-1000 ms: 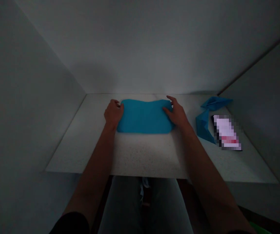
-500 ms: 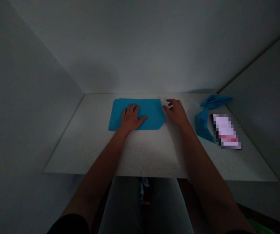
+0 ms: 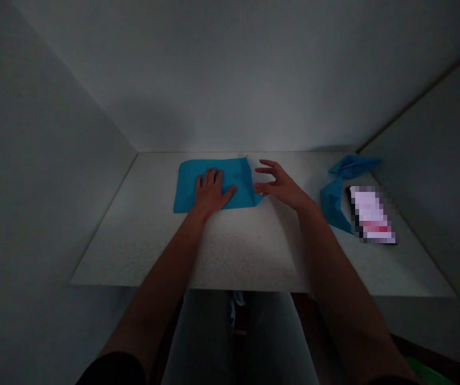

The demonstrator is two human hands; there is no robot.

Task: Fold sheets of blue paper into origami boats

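Note:
A blue sheet (image 3: 236,176), folded into a flat rectangle, lies near the back of the white table (image 3: 234,251). My left hand (image 3: 209,191) is open and rests flat on the middle of the sheet, fingers pointing away from me. My right hand (image 3: 280,184) hovers just to the right of the sheet with its fingers spread. Its thumb tip is at the sheet's right edge, which looks slightly raised at the far corner. I cannot tell whether the thumb grips the edge.
Two folded blue paper shapes (image 3: 336,206) (image 3: 352,164) sit at the right of the table beside a blurred bright rectangle (image 3: 371,215). Grey walls close in the table at the left, back and right. The scene is dim.
The sheet was a wider rounded shape held at both ends; it is now a narrower flat rectangle further left. My left hand moved onto it, and my right hand came in to its right edge.

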